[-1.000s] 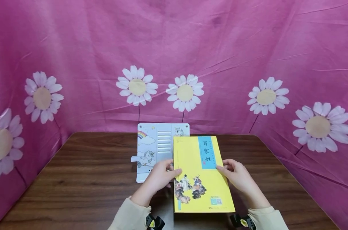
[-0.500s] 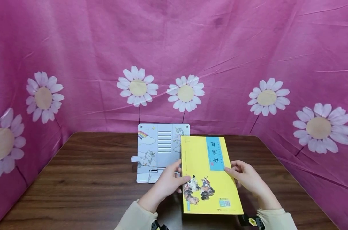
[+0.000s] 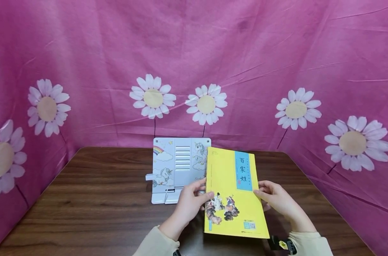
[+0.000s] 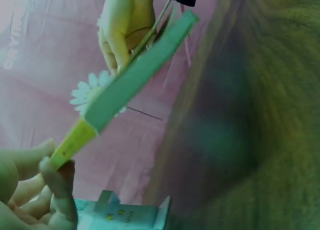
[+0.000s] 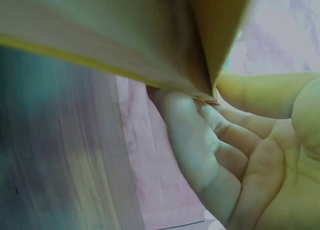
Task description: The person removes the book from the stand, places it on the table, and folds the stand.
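A yellow book [image 3: 224, 170] with a blue title panel and a small printed scene on its cover is held up over the table, its face toward the head camera. My left hand [image 3: 190, 201] pinches its left edge, thumb on the cover and fingers behind. On the opposite edge my right hand [image 3: 275, 199] grips it the same way. The left wrist view shows the green and yellow spine [image 4: 135, 80] edge-on. In the right wrist view, the cover [image 5: 220, 30] stands slightly apart from the pages. Behind and left of the book is a white book stand [image 3: 163, 160] with unicorn pictures.
The stand has slots down its middle, a tab jutting from its left side and a wire holder [image 3: 167, 196] at its lower edge. It rests on a dark wooden table [image 3: 94, 199]. A pink cloth [image 3: 245, 42] with white daisies surrounds the table's back and sides.
Both hands have carried the book to the right, uncovering more of the stand. In the last half second the book has turned slightly, its upper left corner rising.
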### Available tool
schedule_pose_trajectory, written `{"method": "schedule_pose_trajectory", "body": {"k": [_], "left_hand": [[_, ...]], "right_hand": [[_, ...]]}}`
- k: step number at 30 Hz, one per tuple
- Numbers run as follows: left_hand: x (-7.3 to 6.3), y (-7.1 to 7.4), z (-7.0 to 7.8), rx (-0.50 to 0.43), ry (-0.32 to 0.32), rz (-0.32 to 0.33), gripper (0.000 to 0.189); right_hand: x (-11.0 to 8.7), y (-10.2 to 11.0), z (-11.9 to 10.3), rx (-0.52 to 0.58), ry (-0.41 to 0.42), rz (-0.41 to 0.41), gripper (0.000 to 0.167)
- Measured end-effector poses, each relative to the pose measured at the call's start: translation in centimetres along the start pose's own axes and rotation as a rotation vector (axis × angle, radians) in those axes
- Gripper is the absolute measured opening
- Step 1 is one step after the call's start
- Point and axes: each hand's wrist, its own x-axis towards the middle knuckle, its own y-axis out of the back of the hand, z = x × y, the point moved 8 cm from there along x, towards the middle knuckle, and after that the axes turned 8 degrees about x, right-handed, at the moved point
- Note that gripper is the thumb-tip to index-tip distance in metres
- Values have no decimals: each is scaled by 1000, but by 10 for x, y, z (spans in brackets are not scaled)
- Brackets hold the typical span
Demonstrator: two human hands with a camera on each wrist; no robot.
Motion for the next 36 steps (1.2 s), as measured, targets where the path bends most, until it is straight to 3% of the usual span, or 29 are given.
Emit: {"method": "schedule_pose_trajectory", "body": {"k": [7, 11, 21, 36], "left_hand": [[0, 2, -8, -11, 18, 120, 39], [-1, 0, -9, -1, 15, 135, 36], [-4, -18, -12, 57, -15, -14, 38], [-11, -35, -17, 111, 7, -157, 53]], "right_hand": [[-1, 1, 1, 10, 26, -47, 51], [-1, 1, 3, 28, 26, -85, 51], [3, 12, 22, -27, -25, -95, 52], [-1, 22, 30, -67, -89, -50, 50]]}}
